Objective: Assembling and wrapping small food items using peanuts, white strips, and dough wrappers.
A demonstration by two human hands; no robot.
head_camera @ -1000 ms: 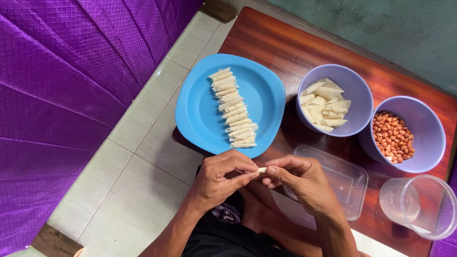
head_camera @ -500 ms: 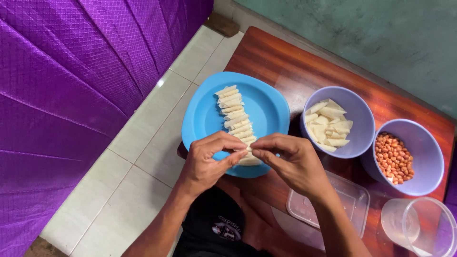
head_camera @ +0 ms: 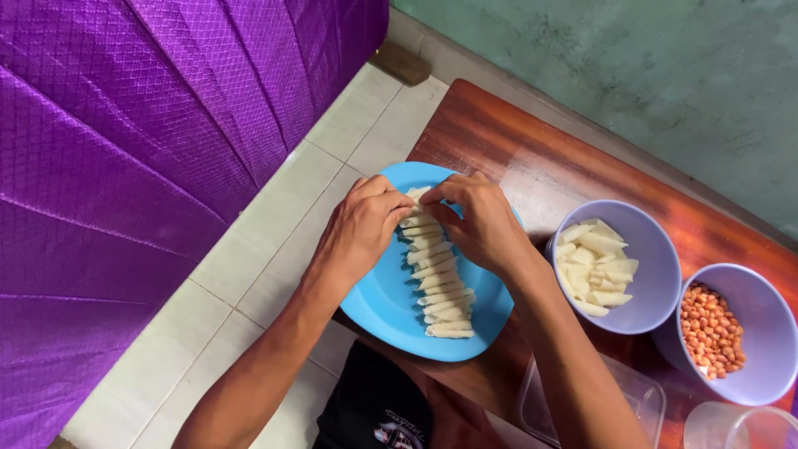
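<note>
A blue plate (head_camera: 382, 309) rests on the brown wooden table and holds a row of several pale rolled dough sticks (head_camera: 439, 287). Both hands reach over the plate's far end. My left hand (head_camera: 362, 229) and my right hand (head_camera: 478, 220) pinch a dough roll (head_camera: 418, 194) together at the top of the row, fingertips nearly touching. The roll is mostly hidden under the fingers.
A lilac bowl (head_camera: 640, 312) of pale dough squares (head_camera: 594, 266) stands right of the plate. Beside it, a second lilac bowl (head_camera: 769, 333) holds peanuts (head_camera: 711, 328). A clear plastic box (head_camera: 640, 399) and clear cup (head_camera: 731, 428) sit near the front. Purple cloth (head_camera: 125, 150) hangs left.
Both hands have moved away from my body to the far end of the row, carrying the small roll they were pinching. The camera view has shifted with them.
</note>
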